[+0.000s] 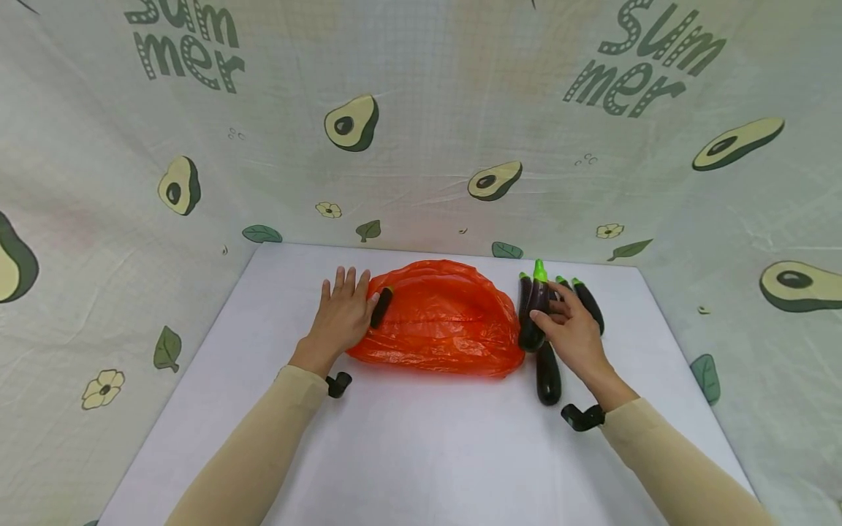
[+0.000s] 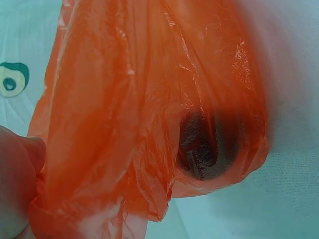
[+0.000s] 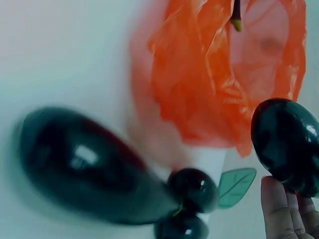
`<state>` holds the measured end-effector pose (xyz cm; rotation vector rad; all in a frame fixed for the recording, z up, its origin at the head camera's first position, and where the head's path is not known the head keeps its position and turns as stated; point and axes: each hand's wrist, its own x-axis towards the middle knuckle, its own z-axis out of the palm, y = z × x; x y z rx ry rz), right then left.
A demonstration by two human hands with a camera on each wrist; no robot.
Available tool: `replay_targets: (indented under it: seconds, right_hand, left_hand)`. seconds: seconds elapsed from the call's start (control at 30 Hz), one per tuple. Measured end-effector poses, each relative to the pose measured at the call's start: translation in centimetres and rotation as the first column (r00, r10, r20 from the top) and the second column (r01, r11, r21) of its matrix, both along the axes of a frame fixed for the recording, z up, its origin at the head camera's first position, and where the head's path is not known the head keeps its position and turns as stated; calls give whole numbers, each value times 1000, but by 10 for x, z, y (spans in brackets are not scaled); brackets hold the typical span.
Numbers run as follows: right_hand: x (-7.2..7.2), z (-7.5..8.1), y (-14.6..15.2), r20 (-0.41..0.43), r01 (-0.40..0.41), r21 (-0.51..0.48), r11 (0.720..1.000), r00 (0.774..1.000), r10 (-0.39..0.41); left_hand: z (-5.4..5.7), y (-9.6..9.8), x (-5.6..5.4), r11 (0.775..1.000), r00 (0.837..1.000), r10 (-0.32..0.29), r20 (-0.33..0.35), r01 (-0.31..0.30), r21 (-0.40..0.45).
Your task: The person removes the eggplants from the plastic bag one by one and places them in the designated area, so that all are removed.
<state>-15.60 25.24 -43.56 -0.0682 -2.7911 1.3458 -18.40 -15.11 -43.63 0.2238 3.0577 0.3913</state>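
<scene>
A red-orange plastic bag [image 1: 441, 321] lies on the white table, one small dark eggplant [image 1: 381, 307] visible at its left side. My left hand [image 1: 342, 310] touches the bag's left edge with fingers straight and spread. In the left wrist view, a dark round shape shows through the bag [image 2: 114, 99]. With thumb and fingers, my right hand [image 1: 572, 329] pinches a dark purple eggplant with a bright green stem [image 1: 536, 314], raised beside the bag's right edge. Its glossy rounded end [image 3: 284, 144] faces the right wrist camera.
Another eggplant [image 1: 548, 376] lies below my right hand. More eggplants [image 1: 588, 303] lie beyond it, partly hidden by the hand. Behind the table hangs a pale cloth [image 1: 421, 197] printed with avocados and lettering; it also rises on both sides.
</scene>
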Motion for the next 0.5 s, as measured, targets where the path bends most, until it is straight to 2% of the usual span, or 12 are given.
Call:
replay_targets:
  seconds: [0.5]
  right_hand:
    - [16, -13, 48, 30, 30, 140, 990, 999, -35]
  left_hand:
    - [1, 0, 1, 1000, 1000, 10, -14, -10, -8]
